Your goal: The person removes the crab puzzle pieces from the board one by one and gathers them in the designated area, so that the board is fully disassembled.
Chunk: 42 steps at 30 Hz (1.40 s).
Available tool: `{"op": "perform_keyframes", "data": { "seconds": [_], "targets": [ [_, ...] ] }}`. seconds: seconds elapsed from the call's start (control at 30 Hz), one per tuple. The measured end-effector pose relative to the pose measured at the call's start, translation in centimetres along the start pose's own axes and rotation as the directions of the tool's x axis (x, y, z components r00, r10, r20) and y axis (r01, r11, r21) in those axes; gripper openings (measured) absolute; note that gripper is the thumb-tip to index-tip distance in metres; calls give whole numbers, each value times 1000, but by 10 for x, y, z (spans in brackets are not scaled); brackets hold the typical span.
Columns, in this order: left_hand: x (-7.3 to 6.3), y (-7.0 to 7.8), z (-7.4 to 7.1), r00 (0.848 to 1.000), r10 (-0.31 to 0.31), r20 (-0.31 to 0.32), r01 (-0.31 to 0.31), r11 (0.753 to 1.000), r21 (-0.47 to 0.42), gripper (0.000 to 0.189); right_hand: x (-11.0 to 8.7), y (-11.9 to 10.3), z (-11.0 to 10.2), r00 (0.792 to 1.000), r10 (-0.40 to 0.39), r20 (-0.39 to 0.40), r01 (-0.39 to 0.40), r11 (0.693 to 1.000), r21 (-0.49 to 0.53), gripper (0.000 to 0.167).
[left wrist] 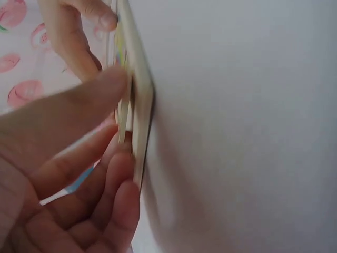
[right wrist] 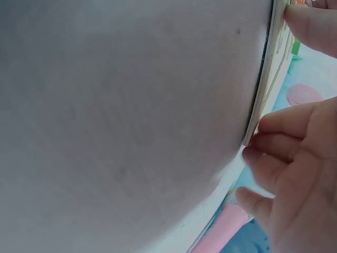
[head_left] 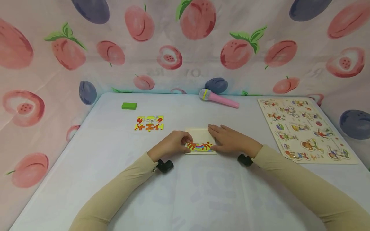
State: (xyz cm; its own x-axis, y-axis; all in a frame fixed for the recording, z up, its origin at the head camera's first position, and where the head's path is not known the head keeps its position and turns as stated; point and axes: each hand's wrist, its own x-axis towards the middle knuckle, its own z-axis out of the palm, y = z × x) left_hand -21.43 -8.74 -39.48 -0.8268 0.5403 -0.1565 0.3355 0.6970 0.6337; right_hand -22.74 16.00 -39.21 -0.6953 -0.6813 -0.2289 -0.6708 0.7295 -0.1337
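A pale wooden puzzle tray (head_left: 199, 130) lies on the table between the hands, with joined puzzle pieces (head_left: 200, 147) in its near part showing orange legs and a rainbow band. At the tray's left edge my left hand (head_left: 172, 142) pinches a thin puzzle piece (left wrist: 124, 113) between thumb and fingers, tilted at the rim. My right hand (head_left: 231, 138) rests along the tray's right edge, thumb near the front corner and fingers extended toward the back corner. Left of the tray lies a block of several loose puzzle pieces (head_left: 149, 123) with crab parts in yellow and orange.
A green block (head_left: 129, 106) sits at the back left. A pink toy microphone (head_left: 221, 98) lies near the back edge. On the right is a large wooden picture board (head_left: 307, 131) with figures. A fruit-print cloth (head_left: 188, 73) hangs behind the table.
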Motion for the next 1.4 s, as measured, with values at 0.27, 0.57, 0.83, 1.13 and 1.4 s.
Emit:
{"op": "perform_keyframes", "data": {
  "seconds": [0.27, 0.57, 0.83, 1.13, 1.4],
  "targets": [
    [4, -5, -4, 998, 46, 31, -45, 999, -7, 36, 3, -4, -5, 970, -238, -57, 236, 971, -36, 56],
    [5, -7, -4, 998, 55, 42, -54, 998, -19, 36, -8, -8, -3, 913, -403, -67, 393, 911, -127, 41],
    [3, -7, -4, 998, 29, 55, -28, 1000, -11, 37, -16, -9, 5, 905, -425, -21, 415, 891, -183, 44],
    [0, -6, -7, 998, 46, 39, -47, 999, 21, 38, -19, -7, 8, 908, -419, -7, 408, 888, -212, 49],
    [1, -9, -8, 998, 51, 45, -51, 999, 7, 38, -19, -8, 7, 910, -415, -9, 403, 887, -226, 48]
  ]
}}
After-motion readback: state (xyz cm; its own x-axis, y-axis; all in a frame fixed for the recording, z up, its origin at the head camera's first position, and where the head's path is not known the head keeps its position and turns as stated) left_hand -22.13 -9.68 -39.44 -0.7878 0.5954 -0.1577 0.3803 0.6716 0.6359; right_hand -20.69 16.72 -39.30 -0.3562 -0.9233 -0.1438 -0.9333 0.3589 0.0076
